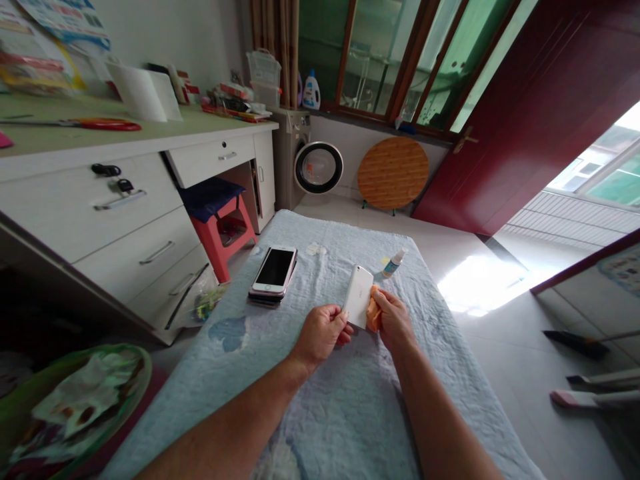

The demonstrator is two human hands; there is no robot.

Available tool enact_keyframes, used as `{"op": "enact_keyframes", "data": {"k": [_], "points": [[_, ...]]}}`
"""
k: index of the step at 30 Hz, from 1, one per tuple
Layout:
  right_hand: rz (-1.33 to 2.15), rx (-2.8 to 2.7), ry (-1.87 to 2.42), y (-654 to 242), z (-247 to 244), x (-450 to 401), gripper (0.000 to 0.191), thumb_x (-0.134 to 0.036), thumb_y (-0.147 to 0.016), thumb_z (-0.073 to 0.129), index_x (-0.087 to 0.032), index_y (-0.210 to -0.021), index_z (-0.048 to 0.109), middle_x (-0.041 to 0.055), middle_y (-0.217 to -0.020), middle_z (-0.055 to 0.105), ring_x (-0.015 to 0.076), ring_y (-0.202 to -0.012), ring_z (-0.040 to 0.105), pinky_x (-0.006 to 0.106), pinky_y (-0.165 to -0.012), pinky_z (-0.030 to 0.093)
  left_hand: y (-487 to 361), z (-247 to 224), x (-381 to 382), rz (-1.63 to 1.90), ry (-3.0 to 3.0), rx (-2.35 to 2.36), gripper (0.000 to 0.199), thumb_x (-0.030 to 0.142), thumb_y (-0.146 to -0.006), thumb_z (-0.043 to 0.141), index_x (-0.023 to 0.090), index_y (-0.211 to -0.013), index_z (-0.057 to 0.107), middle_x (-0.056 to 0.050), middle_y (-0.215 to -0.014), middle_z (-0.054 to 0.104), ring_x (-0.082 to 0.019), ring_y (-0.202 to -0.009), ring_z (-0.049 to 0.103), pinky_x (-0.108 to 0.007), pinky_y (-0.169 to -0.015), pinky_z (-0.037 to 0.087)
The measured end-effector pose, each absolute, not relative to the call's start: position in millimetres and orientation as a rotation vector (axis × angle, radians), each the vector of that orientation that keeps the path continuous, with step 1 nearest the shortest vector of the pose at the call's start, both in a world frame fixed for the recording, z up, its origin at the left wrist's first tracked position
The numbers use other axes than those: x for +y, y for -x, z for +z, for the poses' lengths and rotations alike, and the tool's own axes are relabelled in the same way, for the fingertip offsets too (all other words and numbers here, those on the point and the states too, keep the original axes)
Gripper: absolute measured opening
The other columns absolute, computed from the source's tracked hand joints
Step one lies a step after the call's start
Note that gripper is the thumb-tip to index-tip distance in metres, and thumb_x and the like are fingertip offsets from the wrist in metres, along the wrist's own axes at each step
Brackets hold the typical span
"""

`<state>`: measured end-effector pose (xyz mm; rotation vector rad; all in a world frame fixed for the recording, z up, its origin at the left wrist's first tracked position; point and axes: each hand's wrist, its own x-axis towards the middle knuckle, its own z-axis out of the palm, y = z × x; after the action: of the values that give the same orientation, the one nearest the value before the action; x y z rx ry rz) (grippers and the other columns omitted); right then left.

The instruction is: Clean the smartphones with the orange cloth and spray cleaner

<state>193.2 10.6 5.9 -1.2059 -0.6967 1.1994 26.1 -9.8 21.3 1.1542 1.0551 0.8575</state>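
Note:
My left hand [324, 333] pinches the lower left corner of a white smartphone [358, 295], which is tilted with its back toward me. In the fingers of my right hand [393, 316] is an orange cloth [373, 311], pressed against the phone's right edge. Just beyond that hand, a small spray bottle [394, 263] with a clear cap stands on the pale blue quilted cover [330, 235]. Off to the left lies a stack of several phones [273, 273], the top one white with a dark screen facing up.
A white desk with drawers [135, 230] runs along the left, with a red stool [225, 227] beside it. At lower left stands a green-rimmed bin [145, 373] holding crumpled paper. Farther back are an open washing machine [290, 147], a round wooden tabletop [393, 172] and a red door [505, 113].

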Motion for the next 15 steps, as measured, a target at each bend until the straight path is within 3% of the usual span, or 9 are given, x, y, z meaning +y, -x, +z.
{"op": "enact_keyframes", "data": {"k": [15], "points": [[1.319,-0.974,1.407,-183,17,-3,0.040,-0.055,-0.070,0.065,-0.017,-0.080,0.059,-0.0031,-0.056,0.054,0.0096,-0.045,0.046,0.021,-0.041,0.034,-24,18,-5,0.909,-1.034,1.064,0.027,0.039,-0.081,0.056,0.013,-0.072,0.060,-0.003,-0.062,0.065,-0.008,-0.045,0.055,-0.017,-0.043,0.042]]}}
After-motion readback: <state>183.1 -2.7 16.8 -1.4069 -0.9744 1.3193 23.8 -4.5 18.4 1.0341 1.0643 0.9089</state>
